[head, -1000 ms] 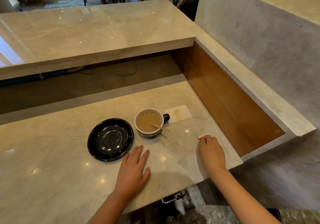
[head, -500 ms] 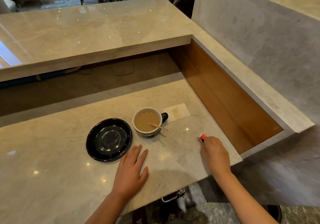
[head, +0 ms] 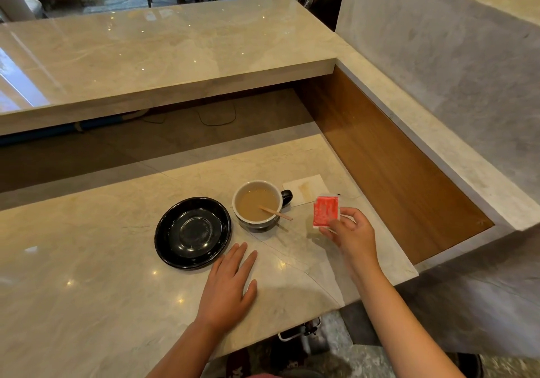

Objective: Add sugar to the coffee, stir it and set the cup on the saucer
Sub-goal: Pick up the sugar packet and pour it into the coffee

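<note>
The right hand [head: 352,236] pinches a red sugar packet [head: 325,211] by its lower right corner, lifted, it seems, off the worktop [head: 87,260], just right of the cup [head: 257,204]. The packet is square, red-faced with white edges. The cup holds milky coffee and a wooden stirrer [head: 275,213]. The left hand [head: 229,287] lies flat, its grip open, beside the black saucer [head: 193,233].

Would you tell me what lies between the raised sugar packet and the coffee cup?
In the head view, only the wooden stirrer's outer end, leaning over the coffee cup's rim toward the sugar packet in the right hand; otherwise bare counter.
</note>
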`<state>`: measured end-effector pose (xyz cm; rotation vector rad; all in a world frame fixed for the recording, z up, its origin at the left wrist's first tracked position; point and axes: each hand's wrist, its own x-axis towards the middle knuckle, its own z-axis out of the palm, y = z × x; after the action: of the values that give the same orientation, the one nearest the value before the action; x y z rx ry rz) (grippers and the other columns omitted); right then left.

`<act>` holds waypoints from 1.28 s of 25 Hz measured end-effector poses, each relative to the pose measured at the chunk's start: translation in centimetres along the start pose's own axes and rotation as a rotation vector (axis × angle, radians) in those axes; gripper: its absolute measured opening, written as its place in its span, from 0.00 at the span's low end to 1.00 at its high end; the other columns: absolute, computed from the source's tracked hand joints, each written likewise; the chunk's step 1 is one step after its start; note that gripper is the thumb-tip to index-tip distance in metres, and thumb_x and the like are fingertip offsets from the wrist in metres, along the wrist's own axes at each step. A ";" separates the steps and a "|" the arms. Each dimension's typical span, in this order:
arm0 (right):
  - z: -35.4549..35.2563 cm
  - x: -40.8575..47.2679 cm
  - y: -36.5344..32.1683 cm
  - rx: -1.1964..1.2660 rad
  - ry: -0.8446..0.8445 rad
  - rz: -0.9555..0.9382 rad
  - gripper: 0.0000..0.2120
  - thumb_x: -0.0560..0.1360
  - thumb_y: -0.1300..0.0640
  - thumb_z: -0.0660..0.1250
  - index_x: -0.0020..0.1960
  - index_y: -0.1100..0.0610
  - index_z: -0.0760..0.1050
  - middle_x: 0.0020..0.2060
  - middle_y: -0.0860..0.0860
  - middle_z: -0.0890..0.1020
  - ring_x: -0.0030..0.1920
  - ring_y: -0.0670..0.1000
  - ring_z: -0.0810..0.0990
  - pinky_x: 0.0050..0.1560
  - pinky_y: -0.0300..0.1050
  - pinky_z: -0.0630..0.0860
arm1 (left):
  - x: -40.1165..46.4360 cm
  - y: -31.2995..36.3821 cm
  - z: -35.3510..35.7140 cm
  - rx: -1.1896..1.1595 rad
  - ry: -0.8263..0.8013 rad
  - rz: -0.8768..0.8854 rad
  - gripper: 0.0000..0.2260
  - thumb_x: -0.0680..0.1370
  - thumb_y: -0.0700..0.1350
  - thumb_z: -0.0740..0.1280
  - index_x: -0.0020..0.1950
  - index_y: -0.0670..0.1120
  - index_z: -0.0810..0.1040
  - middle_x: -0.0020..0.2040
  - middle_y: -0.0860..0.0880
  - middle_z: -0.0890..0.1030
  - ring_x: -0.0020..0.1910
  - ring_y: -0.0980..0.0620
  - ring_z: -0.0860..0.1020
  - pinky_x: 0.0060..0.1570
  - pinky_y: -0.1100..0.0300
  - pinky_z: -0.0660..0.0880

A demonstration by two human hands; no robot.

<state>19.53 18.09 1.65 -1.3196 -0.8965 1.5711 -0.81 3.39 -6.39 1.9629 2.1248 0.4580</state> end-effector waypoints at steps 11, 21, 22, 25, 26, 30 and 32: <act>5.7 2.4 -3.4 -0.376 -0.151 -0.285 0.13 0.71 0.67 0.68 0.44 0.49 0.75 0.45 0.53 0.81 0.42 0.47 0.81 0.34 0.36 0.79 | 0.1 -0.5 0.5 -0.037 0.000 -0.004 0.27 0.78 0.53 0.59 0.75 0.54 0.54 0.76 0.48 0.52 0.74 0.51 0.46 0.71 0.52 0.46; 7.6 4.4 -4.2 -0.959 -0.295 -0.715 0.09 0.73 0.60 0.68 0.52 0.53 0.77 0.47 0.52 0.84 0.45 0.51 0.79 0.44 0.47 0.79 | 0.1 -0.5 0.7 -0.049 0.001 -0.029 0.26 0.78 0.55 0.57 0.75 0.55 0.54 0.77 0.49 0.53 0.74 0.54 0.45 0.70 0.55 0.45; 7.8 4.4 -4.2 -0.994 -0.301 -0.751 0.09 0.73 0.60 0.68 0.53 0.54 0.77 0.47 0.53 0.84 0.45 0.52 0.79 0.45 0.48 0.79 | 0.1 -0.5 0.7 -0.051 0.000 -0.030 0.26 0.78 0.55 0.57 0.75 0.55 0.54 0.77 0.49 0.53 0.74 0.54 0.45 0.70 0.55 0.45; 8.1 4.3 -4.3 -1.063 -0.327 -0.850 0.10 0.73 0.61 0.68 0.53 0.55 0.77 0.48 0.54 0.84 0.45 0.54 0.80 0.44 0.47 0.78 | 0.1 -0.5 0.8 -0.051 -0.008 -0.033 0.26 0.78 0.55 0.57 0.75 0.56 0.53 0.77 0.49 0.52 0.74 0.55 0.43 0.70 0.56 0.44; 8.1 4.3 -4.3 -1.073 -0.339 -0.870 0.10 0.73 0.62 0.68 0.54 0.56 0.77 0.48 0.54 0.84 0.45 0.55 0.81 0.44 0.46 0.77 | 0.1 -0.5 0.8 -0.049 -0.009 -0.035 0.26 0.78 0.55 0.56 0.75 0.57 0.52 0.77 0.50 0.51 0.74 0.56 0.42 0.70 0.57 0.42; 8.3 4.3 -4.4 -1.081 -0.360 -0.875 0.10 0.73 0.62 0.67 0.54 0.57 0.78 0.49 0.55 0.84 0.46 0.55 0.81 0.45 0.45 0.76 | 0.1 -0.6 0.8 -0.048 -0.011 -0.037 0.27 0.78 0.56 0.56 0.75 0.57 0.51 0.77 0.50 0.51 0.74 0.56 0.41 0.69 0.58 0.41; 8.4 4.3 -4.3 -1.025 -0.349 -0.804 0.10 0.73 0.61 0.68 0.54 0.57 0.78 0.49 0.55 0.84 0.47 0.54 0.80 0.47 0.45 0.77 | 0.1 -0.6 0.8 -0.046 -0.012 -0.034 0.27 0.78 0.56 0.56 0.75 0.57 0.51 0.77 0.50 0.51 0.74 0.55 0.42 0.70 0.58 0.42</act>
<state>11.79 23.70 5.55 -1.0399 -2.2931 0.6625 -1.06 3.48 -7.31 1.8971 2.1182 0.4831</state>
